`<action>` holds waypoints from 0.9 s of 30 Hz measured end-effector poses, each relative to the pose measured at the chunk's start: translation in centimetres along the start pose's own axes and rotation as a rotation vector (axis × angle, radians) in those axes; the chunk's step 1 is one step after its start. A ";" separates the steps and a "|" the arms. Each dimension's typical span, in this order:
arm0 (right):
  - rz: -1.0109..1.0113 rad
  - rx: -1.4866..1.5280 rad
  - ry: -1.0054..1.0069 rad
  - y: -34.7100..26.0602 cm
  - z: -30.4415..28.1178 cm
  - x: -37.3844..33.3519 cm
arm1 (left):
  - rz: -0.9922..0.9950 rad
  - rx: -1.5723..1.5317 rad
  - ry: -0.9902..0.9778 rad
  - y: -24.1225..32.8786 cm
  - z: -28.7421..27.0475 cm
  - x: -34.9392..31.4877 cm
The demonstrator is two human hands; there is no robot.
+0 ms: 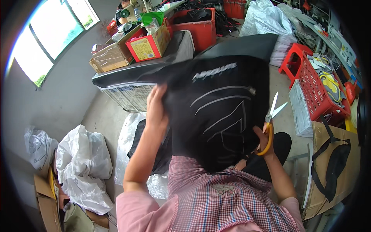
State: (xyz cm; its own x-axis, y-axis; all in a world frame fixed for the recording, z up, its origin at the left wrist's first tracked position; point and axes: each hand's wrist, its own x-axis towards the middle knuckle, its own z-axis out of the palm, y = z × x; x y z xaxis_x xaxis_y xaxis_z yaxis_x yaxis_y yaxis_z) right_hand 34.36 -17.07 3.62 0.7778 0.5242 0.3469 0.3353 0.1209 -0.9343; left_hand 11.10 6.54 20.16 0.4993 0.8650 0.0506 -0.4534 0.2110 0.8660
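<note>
A black fabric piece (228,112) with curved grey lines and pale lettering hangs spread out before my body, its lower end over my lap. My left hand (156,108) grips its left edge, the fingers partly hidden behind the cloth. At its lower right side, my right hand (263,138) holds a pair of scissors (270,131) by the orange handles. The blades point up and stand apart, beside the fabric's right edge. Whether the right fingers also pinch the cloth, I cannot tell. A checked apron (208,205) covers my front.
Ahead stands a black-covered surface (127,73) on a wire cage, bearing a red and yellow carton (148,46). Right of me are a red plastic basket (315,87) and cardboard (340,170) with a black strap piece. White plastic bags (83,162) lie left.
</note>
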 end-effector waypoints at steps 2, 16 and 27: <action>0.054 -0.021 -0.197 -3.8 1.0 -0.4 | -0.043 -0.023 0.118 -3.1 -4.7 -3.7; 0.174 -0.059 -0.654 -3.7 5.8 -3.4 | 0.825 1.376 -0.286 -5.8 -9.1 -5.3; 0.206 -0.206 -0.744 -6.3 4.0 -1.7 | -0.126 1.533 -1.095 -10.0 -4.5 14.2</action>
State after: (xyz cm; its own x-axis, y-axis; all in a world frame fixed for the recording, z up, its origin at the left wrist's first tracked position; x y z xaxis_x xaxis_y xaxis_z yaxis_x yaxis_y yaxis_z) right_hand 28.84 -15.38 8.57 0.3000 0.9529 -0.0444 0.3718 -0.1597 -0.9145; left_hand 19.37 18.81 10.00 0.9393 0.1159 -0.3228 0.2714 -0.8266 0.4930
